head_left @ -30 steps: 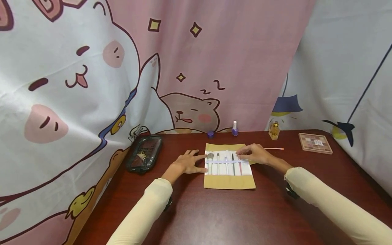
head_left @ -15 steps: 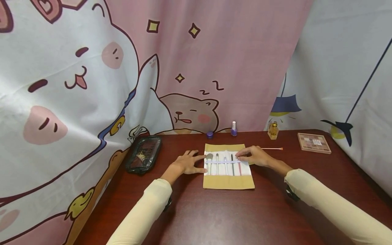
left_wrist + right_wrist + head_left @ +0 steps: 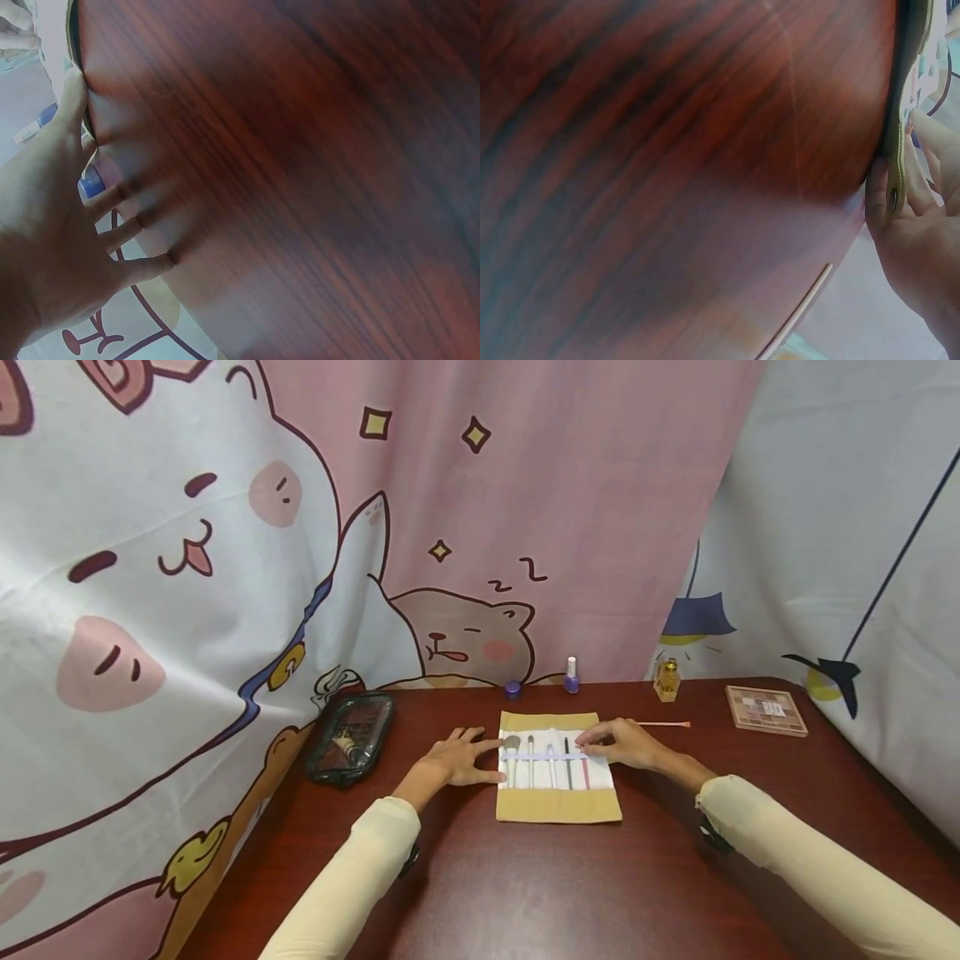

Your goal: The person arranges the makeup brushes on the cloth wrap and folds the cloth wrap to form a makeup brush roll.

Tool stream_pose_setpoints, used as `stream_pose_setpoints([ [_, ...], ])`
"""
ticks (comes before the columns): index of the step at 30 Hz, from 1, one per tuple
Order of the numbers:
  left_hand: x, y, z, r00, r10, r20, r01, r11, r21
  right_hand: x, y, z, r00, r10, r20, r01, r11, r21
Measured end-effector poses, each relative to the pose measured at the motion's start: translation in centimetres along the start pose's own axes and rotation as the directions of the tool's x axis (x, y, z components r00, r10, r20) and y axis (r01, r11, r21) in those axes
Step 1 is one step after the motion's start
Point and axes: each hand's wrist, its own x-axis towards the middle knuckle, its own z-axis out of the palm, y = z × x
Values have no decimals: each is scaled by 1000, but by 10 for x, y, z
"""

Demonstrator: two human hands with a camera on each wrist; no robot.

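An unrolled yellow brush roll (image 3: 558,806) with a white lining lies on the table, several makeup brushes upright in its slots under a lilac band. Among them are a fluffy grey-headed brush (image 3: 512,745), a dark thin brush (image 3: 567,764) and a pink-handled makeup brush (image 3: 586,774). My left hand (image 3: 453,758) is spread at the roll's left edge, thumb and index touching it, other fingers on the table. At the right edge, thumb and fingertips of my right hand (image 3: 622,743) pinch the pink-handled brush near its upper end, which they hide. The roll's eyeletted flap (image 3: 895,191) lies among these fingers.
A pink brush (image 3: 663,723) lies beyond my right hand. At the back stand a purple jar (image 3: 513,691), purple nail polish (image 3: 572,681) and a gold perfume bottle (image 3: 666,681). An eyeshadow palette (image 3: 766,711) lies right, a black clear-topped pouch (image 3: 350,739) left.
My right hand has moved slightly toward me along the pink-handled brush, covering a little more of its upper part. The left hand keeps its place at the roll's edge.
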Motion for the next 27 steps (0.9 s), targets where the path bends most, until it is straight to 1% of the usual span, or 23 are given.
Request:
stream_pose_setpoints([
  [9,0,-1,0,1000,1,-12,-1,1000,-9,0,-1,0,1000,5,-8,-5,1000,11],
  [14,0,-1,1,1000,7,-13,-8,1000,-15,0,1,-5,1000,5,-13,-5,1000,27],
  [22,2,-1,1,1000,8,-10,-8,1000,-13,-3,5,-25,996,35,-82,-36,999,-6],
  [27,1,-1,1,1000,4,-12,-5,1000,-15,-8,8,-39,993,70,-90,-72,997,-17],
])
